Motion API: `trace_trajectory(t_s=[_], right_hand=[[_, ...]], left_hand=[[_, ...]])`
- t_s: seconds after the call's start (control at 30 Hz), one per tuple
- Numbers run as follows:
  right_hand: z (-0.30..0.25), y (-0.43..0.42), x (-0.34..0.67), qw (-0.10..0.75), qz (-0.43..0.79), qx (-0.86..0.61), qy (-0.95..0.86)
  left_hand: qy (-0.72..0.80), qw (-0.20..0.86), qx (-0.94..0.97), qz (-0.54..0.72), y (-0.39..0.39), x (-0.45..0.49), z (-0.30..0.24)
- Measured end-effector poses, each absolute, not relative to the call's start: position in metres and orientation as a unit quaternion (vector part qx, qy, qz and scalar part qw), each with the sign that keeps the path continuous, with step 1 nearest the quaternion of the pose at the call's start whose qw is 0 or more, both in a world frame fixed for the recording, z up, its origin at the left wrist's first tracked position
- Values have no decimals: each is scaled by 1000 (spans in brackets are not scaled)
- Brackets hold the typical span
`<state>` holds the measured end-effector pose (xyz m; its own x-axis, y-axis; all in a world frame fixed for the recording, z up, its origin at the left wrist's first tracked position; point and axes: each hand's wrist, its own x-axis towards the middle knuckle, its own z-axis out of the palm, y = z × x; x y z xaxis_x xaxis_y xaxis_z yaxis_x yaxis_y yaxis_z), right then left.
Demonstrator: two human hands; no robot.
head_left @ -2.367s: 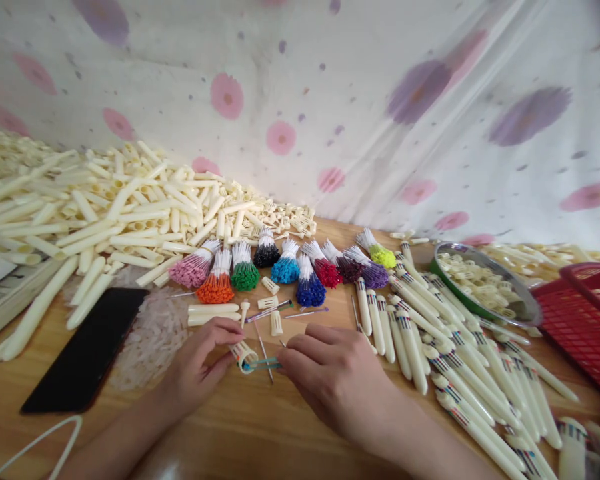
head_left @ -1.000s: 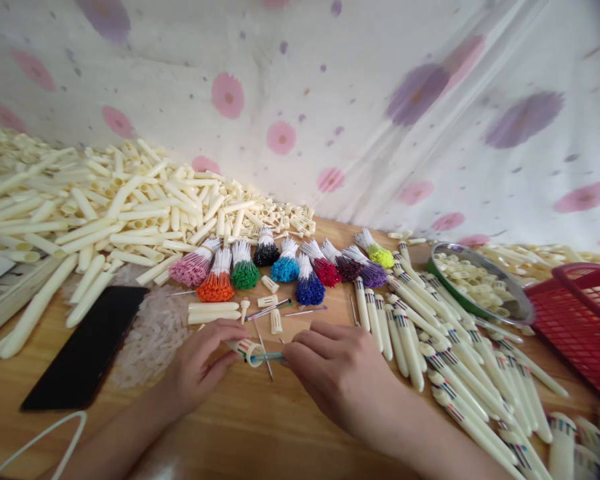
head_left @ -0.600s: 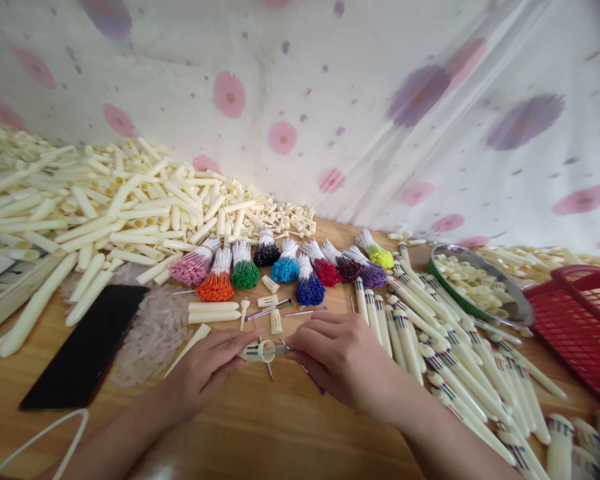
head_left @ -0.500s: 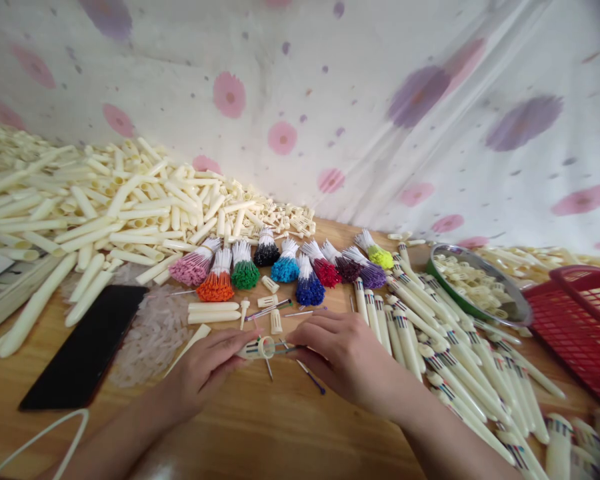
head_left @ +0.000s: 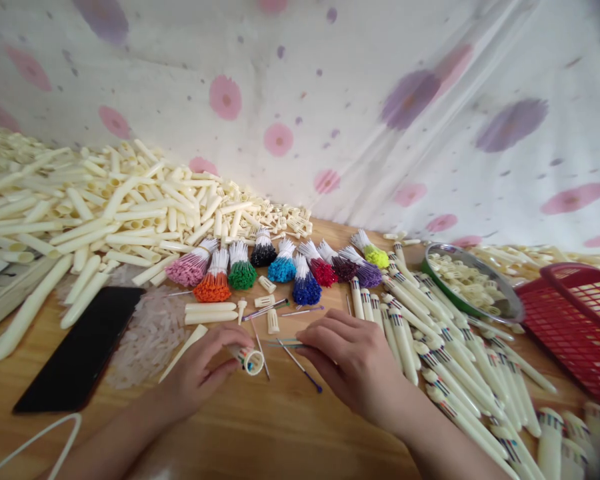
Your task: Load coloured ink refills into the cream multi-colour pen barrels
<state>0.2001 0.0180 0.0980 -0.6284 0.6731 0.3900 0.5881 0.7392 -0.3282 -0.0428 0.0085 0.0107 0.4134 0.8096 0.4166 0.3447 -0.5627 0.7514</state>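
Between the thumb and fingers of my left hand [head_left: 193, 370] is a cream slotted pen top [head_left: 253, 361], its round open end tilted toward me and bits of colour showing in its slots. My right hand [head_left: 353, 363] pinches some thin pen refills [head_left: 283, 343], whose tips point left, apart from the pen top. Below them on the table lies a refill with a dark blue end [head_left: 303, 368]. Another thin refill [head_left: 261, 350] rests just beyond the pen top. Loose slotted tops [head_left: 273, 322] and two cream barrels [head_left: 211, 317] lie past my hands.
Bundles of coloured refills [head_left: 307, 287] stand in a row behind. Cream barrels [head_left: 130, 200] are heaped at left, near a black phone [head_left: 75, 353] and clear plastic pieces [head_left: 147, 337]. Many assembled pens [head_left: 460, 360], a bowl [head_left: 513, 310] and a red basket [head_left: 565, 333] occupy the right.
The refills in my right hand have come away from the pen top's open end. My left hand has moved slightly left and turned that opening toward me.
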Motion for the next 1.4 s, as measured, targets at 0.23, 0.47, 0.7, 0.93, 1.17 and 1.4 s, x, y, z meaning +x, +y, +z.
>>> trace_trajectory(t_s=[0.23, 0.47, 0.7, 0.93, 1.17, 1.4], right_hand=[[119, 8, 189, 180, 0, -261, -949], [118, 10, 178, 140, -25, -229, -963], [118, 9, 177, 143, -25, -245, -959], [122, 7, 179, 105, -32, -249, -962], [125, 12, 178, 99, -43, -216, -970], [124, 13, 180, 114, -44, -214, -969]], left_hand=[[332, 309, 788, 416, 10, -43, 9], [344, 294, 785, 422, 9, -42, 9], [343, 283, 782, 436, 10, -41, 10], [345, 246, 789, 446, 11, -40, 11], [360, 246, 805, 403, 9, -44, 7], [351, 262, 803, 404, 10, -46, 5]])
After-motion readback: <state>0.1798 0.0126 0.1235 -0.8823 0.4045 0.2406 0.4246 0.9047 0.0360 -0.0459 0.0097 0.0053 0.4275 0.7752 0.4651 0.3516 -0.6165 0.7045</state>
